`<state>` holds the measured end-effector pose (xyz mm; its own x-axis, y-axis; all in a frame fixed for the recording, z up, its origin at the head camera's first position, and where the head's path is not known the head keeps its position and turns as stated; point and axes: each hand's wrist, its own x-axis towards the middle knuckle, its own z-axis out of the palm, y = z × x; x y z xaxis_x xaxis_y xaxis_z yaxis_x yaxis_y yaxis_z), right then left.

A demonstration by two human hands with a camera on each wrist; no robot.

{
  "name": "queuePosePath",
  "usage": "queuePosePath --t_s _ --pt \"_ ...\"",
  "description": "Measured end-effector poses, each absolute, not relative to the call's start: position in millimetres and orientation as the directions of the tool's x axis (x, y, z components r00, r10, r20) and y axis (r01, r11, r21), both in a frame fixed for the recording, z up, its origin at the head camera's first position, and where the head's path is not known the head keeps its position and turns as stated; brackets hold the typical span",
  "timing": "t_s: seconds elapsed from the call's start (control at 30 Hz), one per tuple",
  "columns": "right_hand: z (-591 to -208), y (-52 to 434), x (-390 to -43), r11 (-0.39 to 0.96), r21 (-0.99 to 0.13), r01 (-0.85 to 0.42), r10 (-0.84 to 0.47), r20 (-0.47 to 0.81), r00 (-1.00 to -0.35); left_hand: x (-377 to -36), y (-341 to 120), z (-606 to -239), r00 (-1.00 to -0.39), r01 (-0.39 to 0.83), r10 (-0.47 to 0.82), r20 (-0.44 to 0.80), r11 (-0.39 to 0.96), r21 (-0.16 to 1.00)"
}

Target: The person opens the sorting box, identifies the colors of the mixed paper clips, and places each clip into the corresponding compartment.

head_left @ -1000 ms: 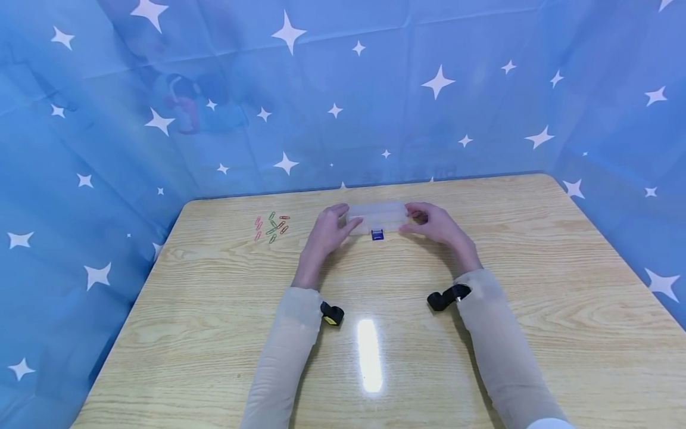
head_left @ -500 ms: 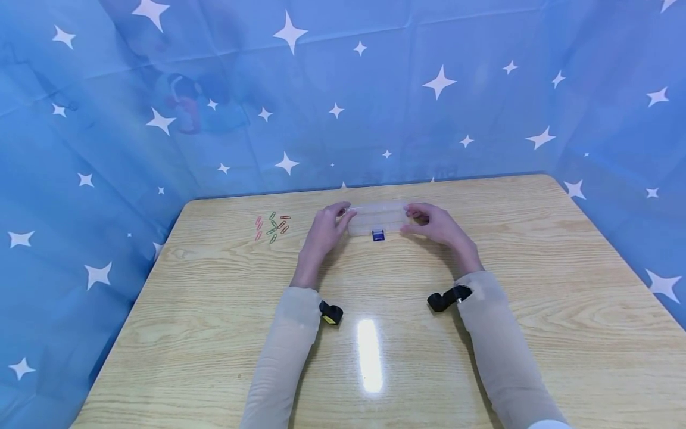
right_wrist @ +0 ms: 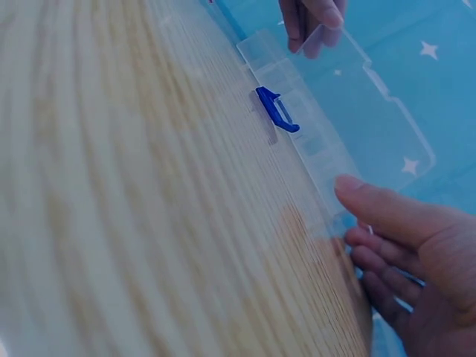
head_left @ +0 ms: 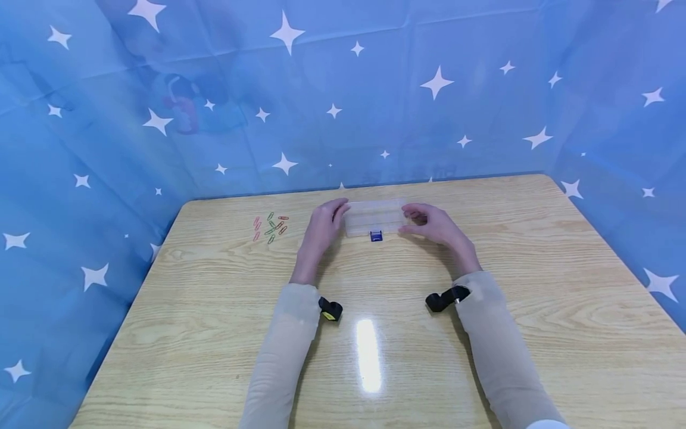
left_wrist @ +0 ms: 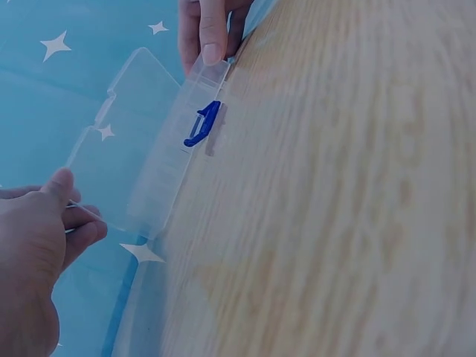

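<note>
A clear plastic box (head_left: 360,227) with a blue latch (head_left: 376,236) lies near the back of the table, its latch side toward me. Its see-through lid (left_wrist: 134,134) stands raised at an angle over the box body in both wrist views. My left hand (head_left: 321,226) pinches the lid's left edge between thumb and fingers. At the box's right end, my right hand (head_left: 438,227) grips the body, thumb (right_wrist: 353,186) on the front corner and fingers curled around the end. The latch (right_wrist: 274,111) hangs out from the front of the body.
Several pink, green and red paper clips (head_left: 271,228) lie on the wooden table (head_left: 214,310) left of the box. A blue curtain with white stars (head_left: 321,77) rises behind the table's back edge.
The lid has swung up and back from the box body, and my left hand has moved slightly up and away with it. My right hand stays at the right end.
</note>
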<state>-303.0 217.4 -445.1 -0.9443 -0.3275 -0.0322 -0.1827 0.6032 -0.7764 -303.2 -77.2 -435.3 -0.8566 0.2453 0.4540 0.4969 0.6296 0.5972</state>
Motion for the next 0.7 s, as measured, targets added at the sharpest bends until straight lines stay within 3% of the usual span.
queuePosePath --t_s 0.3,0.7 --pt "-446.5 217.0 -302.6 0.597 -0.781 -0.185 -0.326 -0.025 -0.945 -306.9 -80.2 -442.0 -0.834 0.525 0.188 0.518 0.557 0.643" --pt "-445.7 217.9 -300.5 0.592 -0.782 -0.194 -0.319 -0.006 -0.948 -319.1 -75.6 -450.3 -0.929 0.345 0.027 0.37 0.43 0.834"
